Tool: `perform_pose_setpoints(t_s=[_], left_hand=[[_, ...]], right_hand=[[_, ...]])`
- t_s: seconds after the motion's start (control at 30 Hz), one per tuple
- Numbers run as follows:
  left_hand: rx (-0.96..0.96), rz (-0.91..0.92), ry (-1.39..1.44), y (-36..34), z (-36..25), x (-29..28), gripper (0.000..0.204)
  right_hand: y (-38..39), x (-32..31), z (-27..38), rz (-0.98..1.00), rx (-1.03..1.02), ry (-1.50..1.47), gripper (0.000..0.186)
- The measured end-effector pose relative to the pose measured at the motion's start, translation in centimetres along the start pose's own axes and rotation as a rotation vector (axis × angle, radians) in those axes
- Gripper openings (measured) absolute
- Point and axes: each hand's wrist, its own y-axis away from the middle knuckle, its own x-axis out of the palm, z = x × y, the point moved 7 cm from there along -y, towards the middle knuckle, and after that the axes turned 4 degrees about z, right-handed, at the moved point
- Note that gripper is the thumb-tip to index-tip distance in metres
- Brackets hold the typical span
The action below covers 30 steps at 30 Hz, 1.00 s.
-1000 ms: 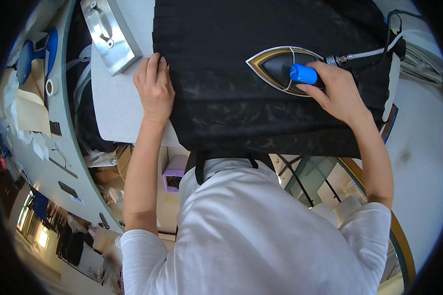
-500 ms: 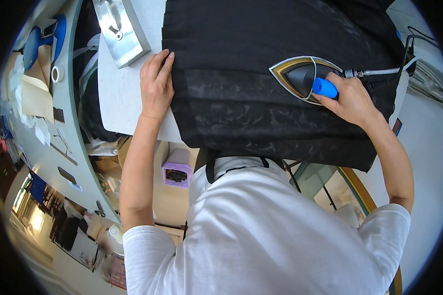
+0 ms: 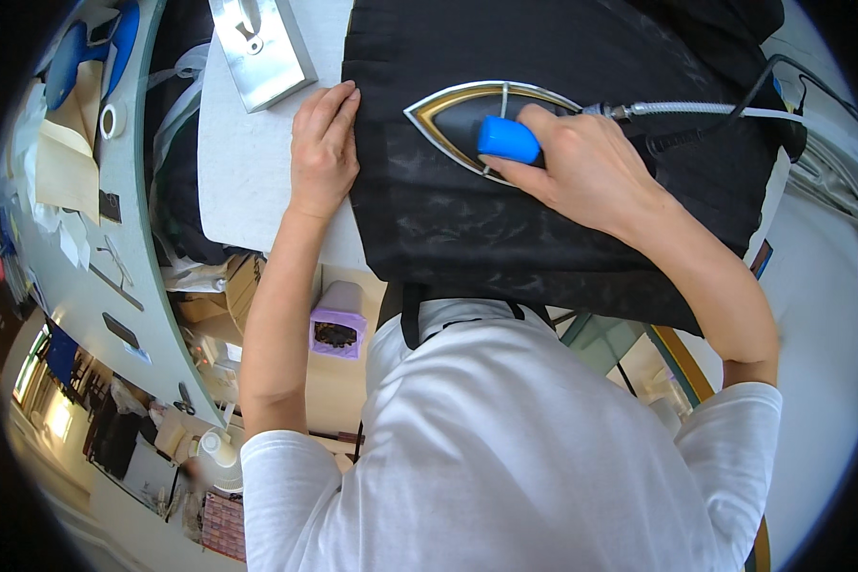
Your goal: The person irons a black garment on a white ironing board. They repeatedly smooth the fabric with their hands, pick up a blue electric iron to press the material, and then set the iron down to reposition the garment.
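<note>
Black fabric (image 3: 562,257) with faint pale streaks covers most of a white board (image 3: 248,191). My right hand (image 3: 577,167) is closed on the handle of an iron (image 3: 440,129) with a blue cap on top, standing on the fabric with its tip pointing left and a hose and cord running off to the right. My left hand (image 3: 324,143) lies with fingers out at the fabric's left edge, just below and right of a shiny metal block (image 3: 262,62) with a handle, which rests on the board.
A pale side table (image 3: 124,267) at left holds paper (image 3: 67,172), a tape roll (image 3: 112,120), a blue object (image 3: 67,67), a phone (image 3: 119,332) and scissors (image 3: 185,400). A lilac-lined bin (image 3: 338,319) is below. Grey hoses (image 3: 829,176) lie at the right.
The iron and my right hand moved right, then farther left and slightly up. My left hand sits a little higher and farther right in view, and the board and block have shifted right too.
</note>
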Motion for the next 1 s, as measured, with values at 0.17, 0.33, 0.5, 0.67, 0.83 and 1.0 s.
perform_pose_setpoints(t_s=[0.17, 0.33, 0.5, 0.67, 0.83, 1.0], left_hand=[[0.000, -0.021, 0.029, 0.2, 0.3, 0.0, 0.034], [0.001, -0.045, 0.043, 0.2, 0.5, 0.0, 0.030], [-0.254, -0.146, -0.022, 0.6, -0.2, -1.5, 0.018], [-0.611, -0.185, -0.018, 2.5, 0.1, -0.9, 0.021], [-0.724, -0.111, -0.068, 1.9, 0.5, 0.3, 0.021], [-0.743, -0.148, -0.110, 1.6, -0.2, 0.3, 0.019]], right_hand=[[-2.1, 0.3, 2.7, -0.033, -0.043, 0.025, 0.047], [-2.7, 0.4, 3.5, -0.046, -0.068, 0.080, 0.048], [-3.1, 0.2, 4.5, -0.032, -0.068, 0.126, 0.047], [-3.1, 0.4, 4.2, -0.056, -0.067, 0.116, 0.048], [-2.1, -0.1, 3.0, -0.024, -0.020, 0.114, 0.049], [-0.9, -0.4, 1.2, -0.003, 0.041, 0.096, 0.049]])
